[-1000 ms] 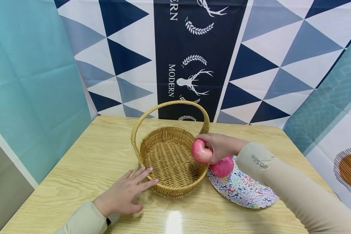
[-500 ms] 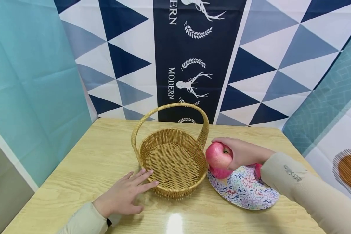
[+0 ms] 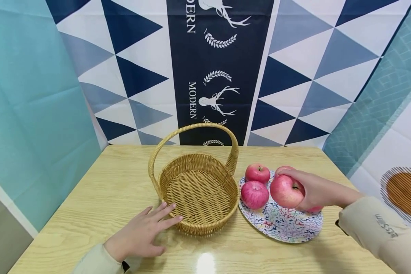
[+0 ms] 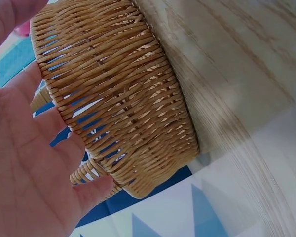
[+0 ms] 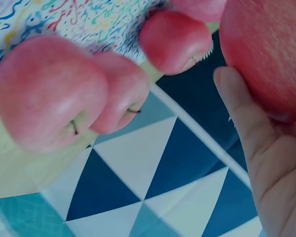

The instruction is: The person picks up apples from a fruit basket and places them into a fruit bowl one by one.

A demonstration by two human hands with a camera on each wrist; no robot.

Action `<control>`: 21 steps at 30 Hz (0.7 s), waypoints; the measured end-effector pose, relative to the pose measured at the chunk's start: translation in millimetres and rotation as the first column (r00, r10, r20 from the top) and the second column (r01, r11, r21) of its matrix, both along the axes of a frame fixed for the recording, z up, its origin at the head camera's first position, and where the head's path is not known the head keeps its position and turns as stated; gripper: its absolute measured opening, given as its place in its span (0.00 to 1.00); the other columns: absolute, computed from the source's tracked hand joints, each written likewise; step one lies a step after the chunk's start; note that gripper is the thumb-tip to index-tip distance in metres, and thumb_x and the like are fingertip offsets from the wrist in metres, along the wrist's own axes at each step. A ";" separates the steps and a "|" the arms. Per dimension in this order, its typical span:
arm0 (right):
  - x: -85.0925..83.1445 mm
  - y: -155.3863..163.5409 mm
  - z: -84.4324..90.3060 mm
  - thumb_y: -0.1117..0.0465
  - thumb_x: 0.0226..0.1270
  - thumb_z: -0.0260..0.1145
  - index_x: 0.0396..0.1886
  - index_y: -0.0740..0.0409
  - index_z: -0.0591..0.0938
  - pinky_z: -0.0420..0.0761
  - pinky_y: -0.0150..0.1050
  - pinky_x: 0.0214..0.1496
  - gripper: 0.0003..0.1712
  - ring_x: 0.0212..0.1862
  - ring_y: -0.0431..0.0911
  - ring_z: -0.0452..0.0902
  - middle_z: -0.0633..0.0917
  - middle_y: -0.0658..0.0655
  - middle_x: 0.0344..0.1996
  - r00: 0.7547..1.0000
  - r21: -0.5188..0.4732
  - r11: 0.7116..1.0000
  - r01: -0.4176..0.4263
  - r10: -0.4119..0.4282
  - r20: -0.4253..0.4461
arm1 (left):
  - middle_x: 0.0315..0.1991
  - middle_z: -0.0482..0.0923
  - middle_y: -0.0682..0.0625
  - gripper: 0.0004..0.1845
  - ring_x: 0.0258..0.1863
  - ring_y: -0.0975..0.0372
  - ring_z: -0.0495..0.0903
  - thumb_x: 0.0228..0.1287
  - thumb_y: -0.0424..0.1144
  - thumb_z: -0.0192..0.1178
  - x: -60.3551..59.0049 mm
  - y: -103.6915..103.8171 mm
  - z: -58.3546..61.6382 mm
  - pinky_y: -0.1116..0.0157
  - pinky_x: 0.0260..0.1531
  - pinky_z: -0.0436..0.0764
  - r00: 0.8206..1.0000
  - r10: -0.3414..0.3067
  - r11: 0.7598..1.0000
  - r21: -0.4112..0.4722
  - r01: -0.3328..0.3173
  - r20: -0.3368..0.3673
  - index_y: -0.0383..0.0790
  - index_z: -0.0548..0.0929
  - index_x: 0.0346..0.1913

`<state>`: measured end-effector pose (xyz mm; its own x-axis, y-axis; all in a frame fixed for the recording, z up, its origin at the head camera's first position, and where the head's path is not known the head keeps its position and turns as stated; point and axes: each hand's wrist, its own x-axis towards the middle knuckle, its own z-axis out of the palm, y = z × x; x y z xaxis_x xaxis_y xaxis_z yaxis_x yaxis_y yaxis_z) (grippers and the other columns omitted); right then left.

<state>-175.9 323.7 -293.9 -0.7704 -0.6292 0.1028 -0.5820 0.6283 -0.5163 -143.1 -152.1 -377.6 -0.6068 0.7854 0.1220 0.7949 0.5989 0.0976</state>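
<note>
Wicker basket (image 4: 123, 94) weave, wrist-view only.

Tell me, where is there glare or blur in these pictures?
Head view: a white glare spot on the glossy pale wooden table, otherwise sharp, though the backdrop edges bow. Left wrist view: the left hand is soft and out of focus, the woven wicker basket crisp. Right wrist view: the red apples on the plate are blurred, as is the held red apple by the right hand.

"MODERN" stands on the dark backdrop banner (image 3: 209, 68)
</note>
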 end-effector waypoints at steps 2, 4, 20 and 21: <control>3.3 6.1 -0.6 0.58 0.35 0.81 0.61 0.56 0.67 0.82 0.37 0.35 0.50 0.47 0.39 0.69 0.74 0.53 0.48 0.999 -0.027 1.000 0.013 -0.012 0.030 | 0.70 0.61 0.40 0.40 0.66 0.42 0.64 0.52 0.50 0.66 -0.3 -0.1 0.2 0.37 0.52 0.69 1.000 0.000 1.000 0.003 0.000 -0.003 0.51 0.67 0.71; 6.2 10.9 -1.0 0.58 0.34 0.81 0.63 0.56 0.66 0.82 0.37 0.33 0.52 0.47 0.38 0.68 0.74 0.54 0.49 0.998 -0.034 0.999 0.042 -0.040 0.051 | 0.70 0.61 0.40 0.40 0.66 0.42 0.64 0.52 0.50 0.66 -0.6 -0.1 0.2 0.37 0.52 0.69 1.000 0.000 1.000 0.004 0.001 -0.007 0.51 0.67 0.70; 10.5 18.5 -11.1 0.56 0.34 0.81 0.60 0.63 0.69 0.81 0.34 0.34 0.50 0.46 0.37 0.71 0.76 0.54 0.47 0.998 0.045 0.998 0.040 -0.038 -0.044 | 0.70 0.62 0.41 0.41 0.65 0.42 0.66 0.51 0.51 0.67 0.5 0.4 -0.4 0.39 0.51 0.71 1.000 -0.007 1.000 -0.012 0.007 -0.021 0.51 0.67 0.70; 10.6 18.8 -11.8 0.56 0.34 0.82 0.60 0.64 0.69 0.81 0.34 0.34 0.50 0.46 0.37 0.71 0.76 0.55 0.47 0.998 0.055 0.997 0.048 -0.045 -0.054 | 0.69 0.62 0.41 0.41 0.65 0.42 0.66 0.51 0.51 0.67 0.2 0.2 0.0 0.38 0.51 0.71 1.000 -0.008 1.000 -0.010 0.008 -0.024 0.51 0.67 0.70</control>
